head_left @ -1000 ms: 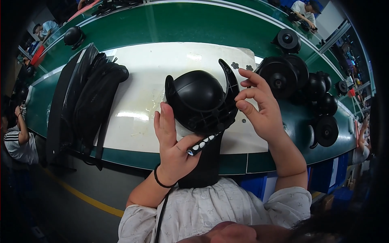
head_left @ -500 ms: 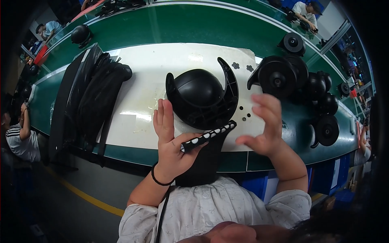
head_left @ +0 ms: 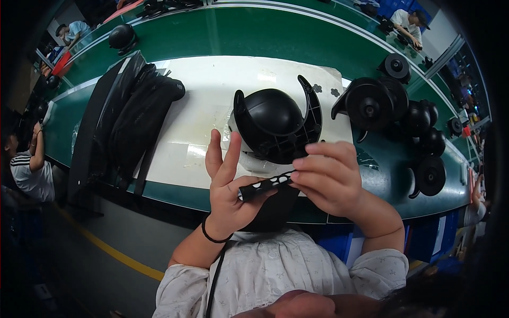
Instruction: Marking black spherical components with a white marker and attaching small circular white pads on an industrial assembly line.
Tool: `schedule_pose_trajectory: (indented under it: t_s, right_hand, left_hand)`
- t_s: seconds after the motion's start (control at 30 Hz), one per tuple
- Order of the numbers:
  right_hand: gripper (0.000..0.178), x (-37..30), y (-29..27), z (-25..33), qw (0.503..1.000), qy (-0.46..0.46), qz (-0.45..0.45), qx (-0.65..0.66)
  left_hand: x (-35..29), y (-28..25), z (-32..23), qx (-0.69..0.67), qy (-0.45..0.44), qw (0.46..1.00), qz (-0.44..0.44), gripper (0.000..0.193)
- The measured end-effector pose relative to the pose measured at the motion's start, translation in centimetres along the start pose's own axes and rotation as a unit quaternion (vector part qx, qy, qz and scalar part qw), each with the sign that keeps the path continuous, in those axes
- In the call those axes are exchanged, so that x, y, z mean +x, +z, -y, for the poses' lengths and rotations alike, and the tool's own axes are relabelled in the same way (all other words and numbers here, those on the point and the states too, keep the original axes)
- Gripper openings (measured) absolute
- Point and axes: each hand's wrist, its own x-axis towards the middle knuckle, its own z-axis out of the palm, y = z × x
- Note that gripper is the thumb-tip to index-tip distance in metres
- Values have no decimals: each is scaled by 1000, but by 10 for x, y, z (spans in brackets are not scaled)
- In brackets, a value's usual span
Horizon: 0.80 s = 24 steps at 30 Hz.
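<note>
My left hand [head_left: 231,197] pinches a black strip with a row of white dots [head_left: 264,183] between thumb and fingers, two fingers pointing up. At the strip's right end, the fingertips of my right hand [head_left: 331,177] close on it. A dark sheet-like piece [head_left: 270,212] hangs below the strip. Just beyond my hands sits a round glossy black shell [head_left: 271,112] in a black plastic frame with two curved horn-like arms and a ribbed inner side. Clear plastic film [head_left: 257,162] lies beneath it.
A white sheet [head_left: 199,116] covers the middle of the green bench [head_left: 254,34]. Black mesh bags or fabric [head_left: 143,114] lie to the left. Several black round parts [head_left: 368,106] crowd the right side. Two small flower-shaped pieces [head_left: 317,88] lie at the sheet's far right. Other people work around.
My right hand has moved left and down from beside the strip, and its fingers have closed on the strip's right end. The whole view has shifted slightly.
</note>
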Motion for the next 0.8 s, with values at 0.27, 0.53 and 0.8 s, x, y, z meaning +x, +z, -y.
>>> schedule_pose_trajectory:
  t_s: [0.27,0.53,0.8]
  right_hand:
    - [31,0,6,7,995,-52,-70,43]
    - [43,-3,24,11,984,-140,-68,92]
    - [78,28,18,12,964,43,53,258]
  left_hand:
    - [1,0,-2,23,1,1000,8,18]
    - [1,-3,-1,32,-23,999,8,19]
    - [0,-9,-8,62,-8,998,29,21]
